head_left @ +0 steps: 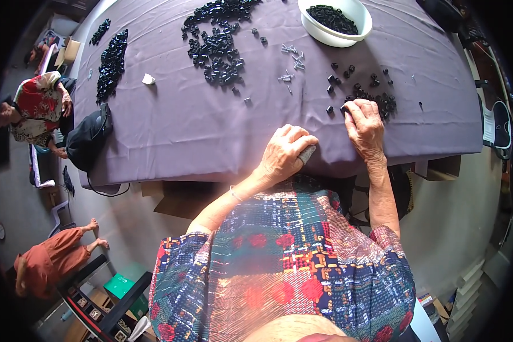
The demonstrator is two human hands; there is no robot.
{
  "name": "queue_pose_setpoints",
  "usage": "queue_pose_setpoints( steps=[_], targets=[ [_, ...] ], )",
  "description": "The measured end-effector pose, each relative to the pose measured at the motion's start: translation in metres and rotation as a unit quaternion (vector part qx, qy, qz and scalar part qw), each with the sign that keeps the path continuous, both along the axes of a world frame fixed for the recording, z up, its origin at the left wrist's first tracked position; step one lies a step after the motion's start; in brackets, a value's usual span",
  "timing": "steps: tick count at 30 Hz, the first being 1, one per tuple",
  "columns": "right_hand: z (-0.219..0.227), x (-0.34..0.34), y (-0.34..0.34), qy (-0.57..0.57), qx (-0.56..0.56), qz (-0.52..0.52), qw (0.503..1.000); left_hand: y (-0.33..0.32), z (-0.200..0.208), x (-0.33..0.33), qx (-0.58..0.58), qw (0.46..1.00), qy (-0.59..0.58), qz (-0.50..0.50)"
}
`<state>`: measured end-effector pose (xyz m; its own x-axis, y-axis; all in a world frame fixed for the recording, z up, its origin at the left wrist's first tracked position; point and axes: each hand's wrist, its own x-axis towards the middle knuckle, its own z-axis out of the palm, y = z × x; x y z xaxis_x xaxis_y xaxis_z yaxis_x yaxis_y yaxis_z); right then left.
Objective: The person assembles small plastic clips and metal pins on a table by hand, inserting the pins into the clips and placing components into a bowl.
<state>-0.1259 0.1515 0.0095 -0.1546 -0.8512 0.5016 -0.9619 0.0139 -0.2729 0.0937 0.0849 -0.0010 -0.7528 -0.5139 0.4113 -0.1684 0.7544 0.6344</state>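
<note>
My left hand (pixel 289 153) is closed at the near edge of the cloth-covered table (pixel 188 137). Its fingers curl round a small grey object (pixel 307 154), mostly hidden, whose kind I cannot make out. Further right, my right hand (pixel 365 124) pinches a small black piece (pixel 344 108) between thumb and fingertips. It rests beside a loose cluster of small black pieces (pixel 387 105), partly covered by the fingers. Several more black pieces (pixel 334 81) lie scattered just beyond. Thin silvery pins (pixel 298 61) lie in small groups ahead of my hands.
A white bowl (pixel 318 35) of black parts stands at the far side. Large heaps of shiny black pieces (pixel 216 54) and darker parts (pixel 112 68) spread leftward, with a small white object (pixel 148 79) between. A black cap (pixel 87 139) is at the left edge. People are beyond.
</note>
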Motion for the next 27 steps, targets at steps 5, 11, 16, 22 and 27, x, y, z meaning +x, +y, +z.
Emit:
queue_pose_setpoints(
  steps=[5,11,16,22,27],
  targets=[
    [0.004,-0.006,-0.014,0.042,0.088,0.053,0.994,0.001,-0.002,0.001,0.0,1.0,0.006,0.001],
    [0.012,-0.013,-0.018,0.048,0.105,0.082,0.99,0.0,-0.002,0.003,0.008,1.0,0.013,0.001],
    [0.013,0.001,-0.017,0.012,0.052,0.078,0.996,0.0,-0.005,0.003,0.01,1.0,0.012,-0.007],
    [0.011,0.002,-0.012,-0.027,0.11,0.034,0.993,0.0,-0.003,0.003,0.011,1.0,0.015,-0.006],
    [0.007,-0.003,-0.023,0.009,0.14,0.035,0.989,0.001,-0.002,0.004,0.024,1.0,0.009,-0.004]
  ],
)
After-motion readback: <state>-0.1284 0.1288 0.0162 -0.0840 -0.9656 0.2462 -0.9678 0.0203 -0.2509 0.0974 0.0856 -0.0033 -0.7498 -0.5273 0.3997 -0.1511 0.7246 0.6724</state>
